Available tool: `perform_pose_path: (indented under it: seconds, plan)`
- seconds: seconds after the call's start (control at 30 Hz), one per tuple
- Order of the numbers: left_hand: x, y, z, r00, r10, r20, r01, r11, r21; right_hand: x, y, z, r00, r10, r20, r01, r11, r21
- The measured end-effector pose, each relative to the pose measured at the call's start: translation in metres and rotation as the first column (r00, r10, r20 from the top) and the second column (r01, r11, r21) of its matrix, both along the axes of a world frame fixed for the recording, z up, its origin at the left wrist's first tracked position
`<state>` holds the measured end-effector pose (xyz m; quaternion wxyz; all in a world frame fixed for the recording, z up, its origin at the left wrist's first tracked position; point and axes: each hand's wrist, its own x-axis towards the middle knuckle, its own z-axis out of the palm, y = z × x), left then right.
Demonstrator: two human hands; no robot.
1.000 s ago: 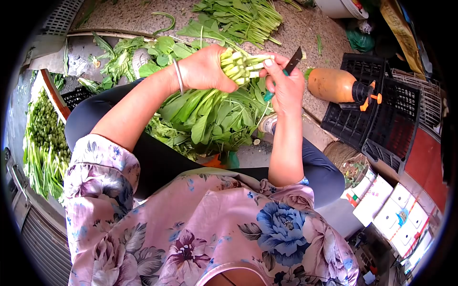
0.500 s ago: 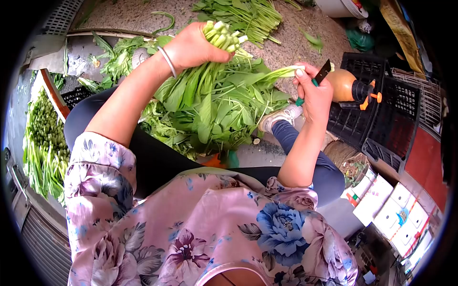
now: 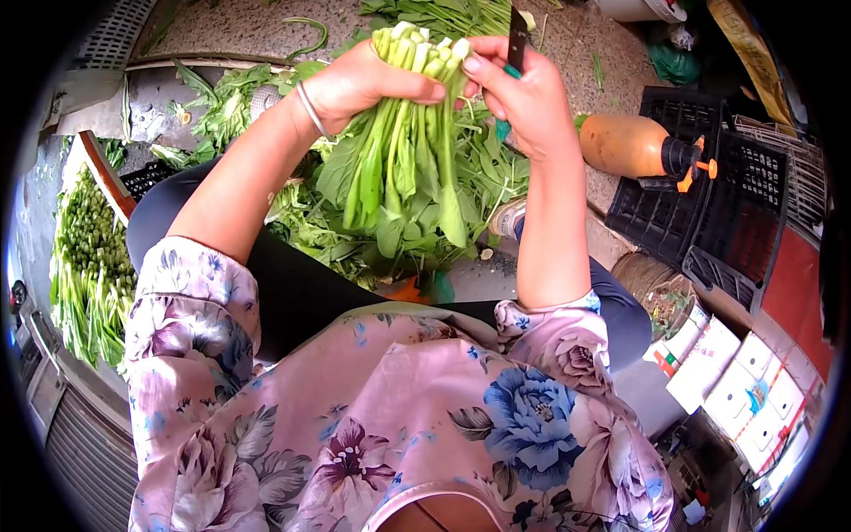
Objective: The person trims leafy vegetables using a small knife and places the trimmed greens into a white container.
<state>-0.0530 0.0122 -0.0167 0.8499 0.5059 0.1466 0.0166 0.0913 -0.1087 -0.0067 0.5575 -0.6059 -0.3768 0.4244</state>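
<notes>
My left hand (image 3: 359, 84) is wrapped round a bunch of leafy green stalks (image 3: 409, 133), cut pale ends up and leaves hanging down. At the right side of the bunch, my right hand (image 3: 523, 97) pinches a stalk near its cut end. A knife with a dark blade (image 3: 517, 37) and a green handle is also in my right hand, blade pointing up. Below the hands lies a heap of loose greens (image 3: 355, 232), partly hidden by the bunch.
More stalks (image 3: 452, 16) lie at the top. An orange spray bottle (image 3: 625, 144) and black crates (image 3: 736, 204) stand at the right. Packed greens (image 3: 87, 266) fill the far left, beside a wooden edge (image 3: 105, 177). White boxes (image 3: 749, 390) sit lower right.
My right hand moved right with a stalk, then came back left beside the bunch. The bunch in my left hand is now higher and hangs more upright. The knife has stayed in my right hand.
</notes>
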Motion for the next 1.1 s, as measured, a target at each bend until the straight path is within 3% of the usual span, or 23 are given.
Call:
perform_pose_path:
  seconds: [0.13,0.17,0.2,0.27,0.3,0.33,0.4,0.43,0.6,0.67,0.8,0.9,0.93,1.0,1.1]
  plan:
    - [0.000,0.001,0.004,0.988,0.049,0.145,-0.048,0.999,-0.010,-0.007,0.019,0.008,0.999,0.019,-0.046,-0.021,0.999,-0.036]
    - [-0.002,0.008,-0.002,0.988,0.053,0.147,-0.046,0.998,-0.052,-0.006,0.018,0.013,0.990,-0.010,-0.138,-0.004,0.995,-0.096]
    - [-0.007,0.013,0.003,0.996,0.063,0.064,-0.053,0.988,-0.146,-0.005,0.018,0.020,0.988,-0.033,-0.151,0.020,0.996,-0.082]
    - [-0.018,0.030,-0.006,0.976,0.072,0.207,0.031,0.891,-0.453,-0.001,0.020,0.035,0.956,-0.262,-0.133,0.253,0.964,-0.079]
    - [-0.022,0.044,-0.015,0.943,0.063,0.327,0.126,0.841,-0.526,0.007,0.013,0.042,0.937,-0.328,-0.123,0.316,0.943,-0.108]
    - [-0.019,0.042,-0.001,0.858,0.149,0.492,0.170,0.821,-0.545,0.012,0.005,0.041,0.929,-0.344,-0.137,0.334,0.938,-0.090]
    - [-0.019,0.057,0.013,0.752,0.139,0.645,0.293,0.805,-0.515,0.016,-0.014,0.023,0.860,-0.413,-0.300,0.446,0.894,0.048]
    - [-0.017,0.067,0.017,0.706,0.106,0.700,0.360,0.798,-0.484,0.018,-0.025,0.014,0.897,-0.363,-0.252,0.384,0.922,0.037]
    - [-0.022,0.078,0.034,0.655,0.008,0.755,0.429,0.819,-0.381,0.007,-0.057,-0.011,0.901,-0.366,-0.232,0.356,0.931,-0.083]
    - [-0.021,0.070,0.036,0.725,0.098,0.682,0.304,0.843,-0.444,0.001,-0.065,-0.017,0.877,-0.410,-0.252,0.367,0.908,-0.200]
    - [-0.020,0.055,0.019,0.902,0.266,0.340,-0.087,0.883,-0.460,-0.014,-0.068,-0.008,0.875,-0.421,-0.240,0.394,0.906,-0.155]
    - [-0.009,0.046,-0.011,0.976,0.210,0.052,-0.151,0.833,-0.532,-0.020,-0.059,-0.003,0.893,-0.407,-0.193,0.403,0.913,-0.057]
    - [-0.007,0.040,-0.018,0.969,0.242,-0.058,-0.239,0.842,-0.483,-0.023,-0.055,0.000,0.907,-0.392,-0.153,0.398,0.917,0.010]
    - [-0.004,0.027,-0.022,0.963,0.192,-0.189,-0.256,0.874,-0.412,-0.029,-0.042,0.008,0.940,-0.330,-0.088,0.334,0.942,0.027]
    - [0.002,0.019,-0.032,0.945,0.179,-0.273,-0.255,0.928,-0.273,-0.044,-0.013,0.002,0.969,-0.242,0.042,0.243,0.969,-0.035]
